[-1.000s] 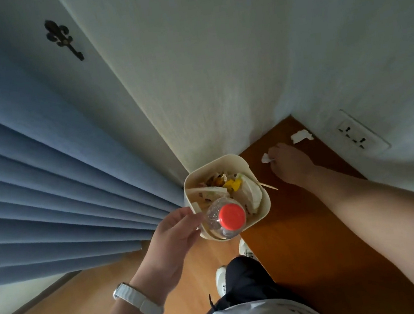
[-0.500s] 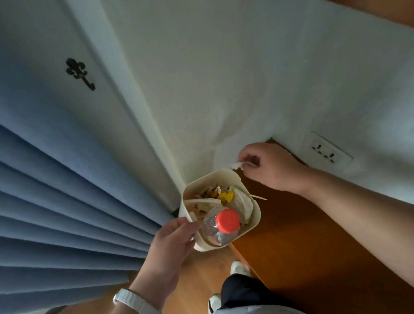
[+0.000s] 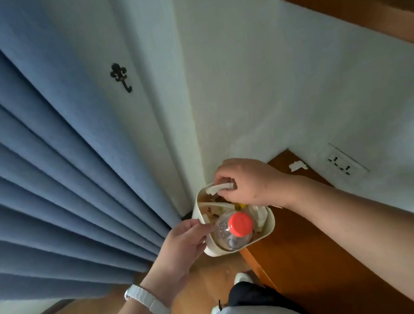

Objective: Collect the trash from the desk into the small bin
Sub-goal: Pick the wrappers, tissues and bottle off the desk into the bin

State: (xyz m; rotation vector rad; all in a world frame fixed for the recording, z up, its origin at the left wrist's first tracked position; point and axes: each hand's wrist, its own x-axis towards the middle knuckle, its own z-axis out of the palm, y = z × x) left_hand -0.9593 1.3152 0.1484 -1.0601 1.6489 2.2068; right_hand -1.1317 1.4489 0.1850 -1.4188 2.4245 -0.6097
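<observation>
A small cream bin [image 3: 268,229] hangs beside the left end of the brown desk [image 3: 293,248], and my left hand [image 3: 183,242] grips its near-left rim. Inside it stand a clear plastic bottle with a red cap [image 3: 240,223] and mixed scraps. My right hand [image 3: 246,182] is over the bin's far rim, its fingers pinched on a white paper scrap [image 3: 217,188]. Another white paper scrap [image 3: 298,165] lies on the desk's far corner by the wall.
Blue curtains [image 3: 44,179] hang at the left, with a black wall hook [image 3: 120,76] beside them. A wall socket [image 3: 345,165] sits just above the desk at the right. Wooden floor and my shoes [image 3: 240,278] show below.
My right hand picked a white scrap off the desk and carried it left over the bin. The view tilted up, and the second scrap by the socket shows again.
</observation>
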